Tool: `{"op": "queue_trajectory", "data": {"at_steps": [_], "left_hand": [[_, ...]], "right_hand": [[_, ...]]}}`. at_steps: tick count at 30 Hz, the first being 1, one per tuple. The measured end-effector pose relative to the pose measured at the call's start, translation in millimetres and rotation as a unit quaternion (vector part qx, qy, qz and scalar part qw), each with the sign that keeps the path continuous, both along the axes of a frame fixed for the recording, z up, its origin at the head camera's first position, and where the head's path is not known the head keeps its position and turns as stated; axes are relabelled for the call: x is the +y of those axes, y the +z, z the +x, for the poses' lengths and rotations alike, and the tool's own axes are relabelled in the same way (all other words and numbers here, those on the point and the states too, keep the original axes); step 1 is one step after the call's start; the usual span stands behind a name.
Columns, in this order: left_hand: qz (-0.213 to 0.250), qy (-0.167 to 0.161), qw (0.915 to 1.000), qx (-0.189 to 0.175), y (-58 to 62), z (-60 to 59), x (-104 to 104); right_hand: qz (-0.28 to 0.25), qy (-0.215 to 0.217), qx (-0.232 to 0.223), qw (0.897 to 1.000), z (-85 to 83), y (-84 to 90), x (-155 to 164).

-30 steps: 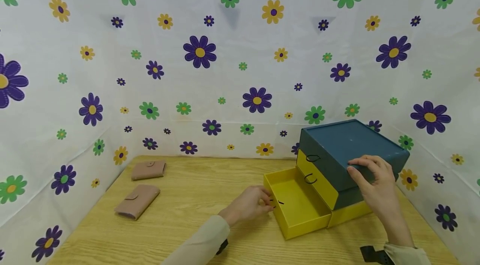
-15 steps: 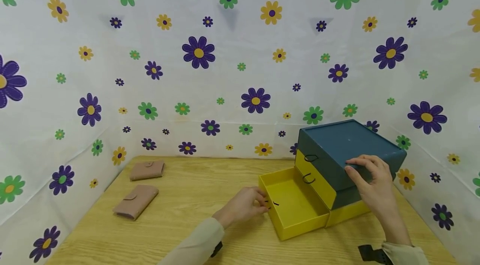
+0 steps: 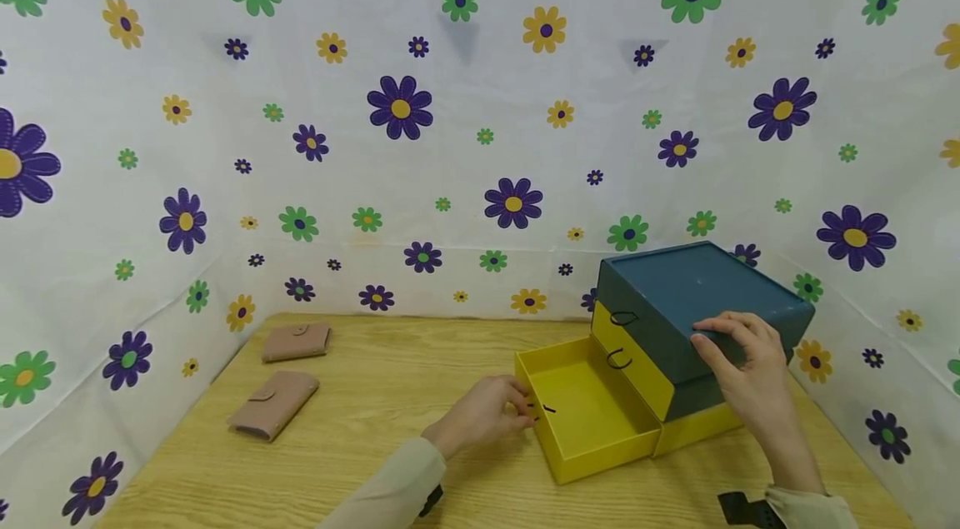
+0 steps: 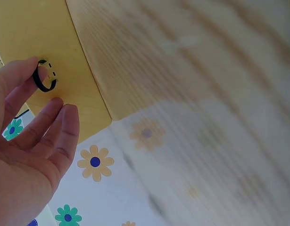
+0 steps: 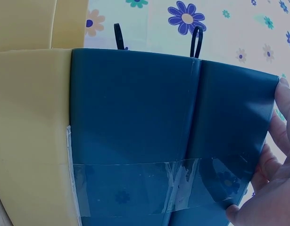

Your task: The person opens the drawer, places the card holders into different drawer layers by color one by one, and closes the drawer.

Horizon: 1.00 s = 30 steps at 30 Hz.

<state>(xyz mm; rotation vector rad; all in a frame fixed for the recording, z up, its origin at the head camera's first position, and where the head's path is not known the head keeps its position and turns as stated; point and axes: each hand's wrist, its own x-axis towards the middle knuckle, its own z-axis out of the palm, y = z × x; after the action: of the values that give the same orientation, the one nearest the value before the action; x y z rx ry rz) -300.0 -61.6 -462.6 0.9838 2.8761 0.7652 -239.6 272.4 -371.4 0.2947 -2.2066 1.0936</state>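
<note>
A blue box (image 3: 697,304) with yellow drawers sits on the wooden table (image 3: 390,421), close to the flower wall on the right. All places here are told from this box.

The bottom drawer (image 3: 592,416) sticks far out of the front of the box. The left hand (image 3: 487,412) is at the front of that drawer. Its thumb and finger pinch the little black loop handle (image 4: 43,77). The other fingers are loosely bent beside it.

The right hand (image 3: 750,371) rests on the top front corner of the box. Its fingers are spread and curl over the edge, with the thumb on the side. Clear tape (image 5: 149,186) runs across the side of the box.

The middle drawer (image 3: 630,362) sticks out just a little, above the bottom one.

Two pink wallets (image 3: 273,402) (image 3: 296,341) lie far to the left of the box, near each other.

There are no words to read on anything.
</note>
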Motion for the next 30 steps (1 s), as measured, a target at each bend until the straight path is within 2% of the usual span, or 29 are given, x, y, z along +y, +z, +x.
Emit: {"op": "queue_trajectory", "data": {"at_steps": [6,13,20,30], "left_hand": [[0.009,-0.005,0.9999,-0.002,1.6,1.5,-2.3],[0.051,-0.015,0.9983,-0.023,3.2,1.9,-12.2],[0.053,0.011,0.9983,-0.020,0.2,-0.1,-28.5],[0.075,0.047,0.9951,-0.044,-2.7,-3.1,-58.1]], "right_hand": [[-0.001,0.000,-0.002,1.000,0.8,0.4,-0.6],[-0.001,0.001,0.011,1.000,0.7,-0.5,-0.1],[-0.003,0.000,0.011,1.000,-0.4,-0.5,0.6],[-0.003,0.000,-0.001,1.000,0.6,0.2,0.8]]}}
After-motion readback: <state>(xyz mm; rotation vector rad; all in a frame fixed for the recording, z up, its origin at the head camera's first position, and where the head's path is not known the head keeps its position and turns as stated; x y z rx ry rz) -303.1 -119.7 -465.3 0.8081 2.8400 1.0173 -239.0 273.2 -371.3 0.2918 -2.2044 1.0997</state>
